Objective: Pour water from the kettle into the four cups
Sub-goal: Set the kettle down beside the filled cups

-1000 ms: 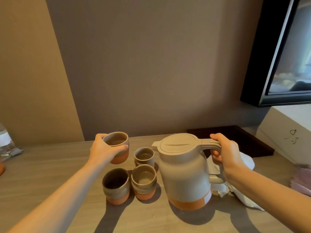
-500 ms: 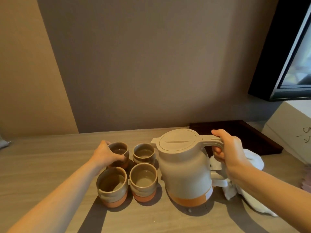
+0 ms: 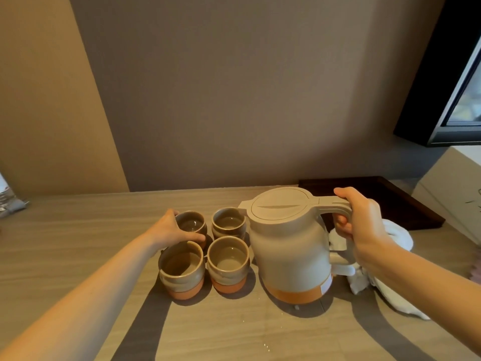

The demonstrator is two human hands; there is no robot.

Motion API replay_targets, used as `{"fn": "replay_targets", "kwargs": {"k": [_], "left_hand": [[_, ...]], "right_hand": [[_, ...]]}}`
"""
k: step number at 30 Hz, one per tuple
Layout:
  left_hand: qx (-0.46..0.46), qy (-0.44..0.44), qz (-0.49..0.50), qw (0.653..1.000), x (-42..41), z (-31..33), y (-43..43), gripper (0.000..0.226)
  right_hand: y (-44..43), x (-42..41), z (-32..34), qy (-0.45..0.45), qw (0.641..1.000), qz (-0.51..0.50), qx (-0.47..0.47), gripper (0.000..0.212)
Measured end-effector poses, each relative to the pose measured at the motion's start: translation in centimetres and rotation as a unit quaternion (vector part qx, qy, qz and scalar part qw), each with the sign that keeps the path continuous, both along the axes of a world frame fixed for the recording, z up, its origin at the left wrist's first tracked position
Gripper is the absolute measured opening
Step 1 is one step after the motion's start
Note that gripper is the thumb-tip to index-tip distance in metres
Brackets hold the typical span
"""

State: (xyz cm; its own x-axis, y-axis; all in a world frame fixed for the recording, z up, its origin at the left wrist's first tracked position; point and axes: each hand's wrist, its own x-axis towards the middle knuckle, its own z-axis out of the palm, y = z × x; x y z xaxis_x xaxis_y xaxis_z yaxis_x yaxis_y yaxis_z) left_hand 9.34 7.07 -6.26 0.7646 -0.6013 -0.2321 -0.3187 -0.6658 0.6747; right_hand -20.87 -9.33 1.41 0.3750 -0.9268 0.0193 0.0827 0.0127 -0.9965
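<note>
The kettle (image 3: 289, 246) stands upright on the wooden tabletop (image 3: 78, 243), at 3 o'clock of the cups. Its spout points to 9 o'clock and its handle to 3 o'clock. The right hand (image 3: 361, 222) is wrapped round that handle, so nothing is being poured. The left hand (image 3: 170, 230) curls round the far-left cup (image 3: 192, 224), which seems to sit on the table at 11 o'clock of the two-by-two cluster. That cup shows a wet glint inside, and the near-left cup (image 3: 182, 269) at 7 o'clock appears to hold a level of liquid. The near-right cup (image 3: 227, 261) at 5 o'clock and the far-right cup (image 3: 229, 225) at 1 o'clock look pale inside, and I cannot tell their fill for sure. Small water drops (image 3: 296, 307) lie at 6 o'clock of the kettle base. My reading is that pouring is largely done, or close to it.

The tabletop is pale wood with a long, streaky grain. The kettle is matte beige plastic, bulbous, with a flat round lid and an orange band at its foot. A crumpled white cloth (image 3: 395, 300) lies soft behind the handle, at 4 o'clock. The cups are squat stoneware with no handles, glazed grey-brown above bare terracotta bases, and their rims are slightly uneven.
</note>
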Motion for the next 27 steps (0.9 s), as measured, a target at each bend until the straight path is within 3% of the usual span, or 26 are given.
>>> {"fn": "replay_targets", "kwargs": {"k": [3, 6, 8, 11, 15, 19, 21, 24, 27], "left_hand": [[0.014, 0.005, -0.01, 1.0, 0.1, 0.4, 0.3, 0.09], [-0.003, -0.045, 0.01, 0.999, -0.4, 1.0, 0.3, 0.081], [-0.043, -0.08, 0.025, 0.996, -1.3, 1.8, 0.0, 0.077], [-0.158, -0.056, 0.034, 0.985, -3.5, 3.4, -0.5, 0.063], [-0.265, -0.029, -0.043, 0.963, -7.9, 5.9, -1.1, 0.047], [-0.29, -0.002, -0.172, 0.941, -12.7, 7.1, -1.3, 0.044], [-0.276, -0.031, -0.236, 0.931, -14.4, 7.0, -1.5, 0.047], [-0.241, -0.142, -0.303, 0.911, -15.9, 6.6, -2.1, 0.051], [-0.239, -0.229, -0.321, 0.887, -16.6, 5.8, -2.7, 0.05]], "right_hand": [[0.2, -0.3, 0.2, 0.002, 1.0, 0.007, 0.001, 0.035], [0.3, -0.7, 0.4, 0.003, 1.0, 0.003, 0.001, 0.033], [0.4, -0.9, 0.5, -0.002, 1.0, 0.003, 0.004, 0.032], [0.4, -1.2, 0.5, -0.001, 1.0, 0.002, 0.009, 0.03], [0.1, -1.6, 0.3, 0.0, 1.0, 0.0, 0.009, 0.031], [-0.5, -2.0, 0.0, -0.001, 1.0, -0.01, 0.004, 0.032], [-0.8, -2.1, -0.1, -0.006, 1.0, -0.013, 0.007, 0.031], [-1.5, -2.0, -0.4, -0.01, 1.0, -0.016, 0.016, 0.031], [-2.2, -1.5, -0.7, -0.014, 1.0, -0.014, 0.014, 0.031]]}}
